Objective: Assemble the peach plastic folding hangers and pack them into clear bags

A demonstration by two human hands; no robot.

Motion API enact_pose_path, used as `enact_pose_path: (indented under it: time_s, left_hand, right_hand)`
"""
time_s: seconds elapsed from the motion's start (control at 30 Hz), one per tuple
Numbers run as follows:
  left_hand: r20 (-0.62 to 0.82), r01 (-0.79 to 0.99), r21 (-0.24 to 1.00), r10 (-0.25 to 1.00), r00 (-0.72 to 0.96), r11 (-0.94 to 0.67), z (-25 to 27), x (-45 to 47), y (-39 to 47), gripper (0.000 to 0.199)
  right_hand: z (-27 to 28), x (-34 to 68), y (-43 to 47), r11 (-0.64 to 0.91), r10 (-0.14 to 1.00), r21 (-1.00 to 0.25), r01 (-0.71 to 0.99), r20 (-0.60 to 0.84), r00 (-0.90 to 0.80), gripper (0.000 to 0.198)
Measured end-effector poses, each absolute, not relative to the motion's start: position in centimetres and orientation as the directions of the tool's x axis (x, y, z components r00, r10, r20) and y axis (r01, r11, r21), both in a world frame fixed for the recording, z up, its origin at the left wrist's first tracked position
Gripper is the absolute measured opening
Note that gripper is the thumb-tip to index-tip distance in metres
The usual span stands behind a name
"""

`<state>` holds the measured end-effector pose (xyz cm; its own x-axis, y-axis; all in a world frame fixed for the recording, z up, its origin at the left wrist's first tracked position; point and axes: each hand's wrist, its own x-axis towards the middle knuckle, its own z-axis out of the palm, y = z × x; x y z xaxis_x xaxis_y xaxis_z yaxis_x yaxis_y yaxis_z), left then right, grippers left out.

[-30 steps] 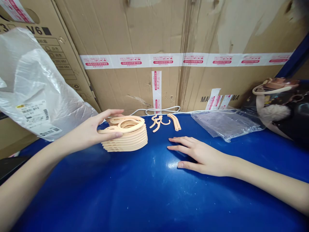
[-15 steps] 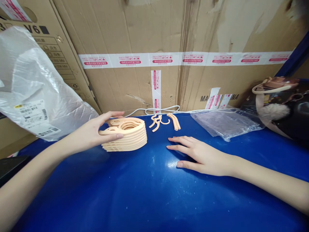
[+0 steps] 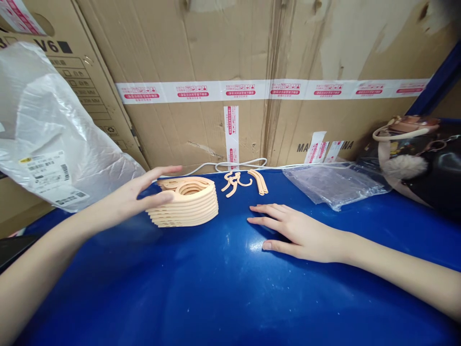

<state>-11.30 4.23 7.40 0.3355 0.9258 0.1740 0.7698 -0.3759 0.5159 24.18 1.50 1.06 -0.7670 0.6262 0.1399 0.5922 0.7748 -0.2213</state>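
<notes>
A neat stack of peach plastic pieces (image 3: 187, 209), which look like folded hangers, lies left of centre on the blue table (image 3: 223, 283). My left hand (image 3: 142, 192) is at the stack's left end, thumb and fingers spread apart; the thumb is over the near upper edge, and I cannot tell whether it touches. Behind the stack and to its right lie a few loose peach hooks (image 3: 236, 181) and a pair of curved arms (image 3: 260, 182) side by side. My right hand (image 3: 295, 230) rests palm down on the table with fingers stretched out, holding nothing.
Large taped cardboard boxes (image 3: 194, 129) rise along the back edge, with a white cable (image 3: 201, 166) at their foot. A white plastic mailer (image 3: 61, 134) leans at left. Toward the right lie a clear plastic bag (image 3: 331, 185) and a black bag (image 3: 441, 170) beside a bottle (image 3: 406, 127).
My left hand has loosened from the stack: its thumb and fingers have lifted slightly and drawn back left. The stack and my right hand stay in place; the view shifts a little.
</notes>
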Motion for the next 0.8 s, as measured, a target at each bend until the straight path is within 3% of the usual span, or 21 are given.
enact_pose_path:
  time_s: [0.17,0.4,0.8]
  left_hand:
    - [0.284,0.79,0.526,0.941,0.186,-0.315,8.1,-12.6,4.8,0.051]
    - [0.143,0.842,0.49,0.974,0.178,-0.226,7.9,-14.0,5.3,0.045]
    - [0.178,0.842,0.469,0.962,0.206,-0.267,7.7,-13.1,5.1,0.043]
  right_hand:
    - [1.0,24.2,1.5,0.776,0.624,-0.228,0.588,0.142,-0.768,0.054]
    - [1.1,24.0,1.4,0.778,0.623,-0.214,0.591,0.137,-0.77,0.054]
    - [1.2,24.0,1.3,0.778,0.624,-0.206,0.594,0.141,-0.768,0.054]
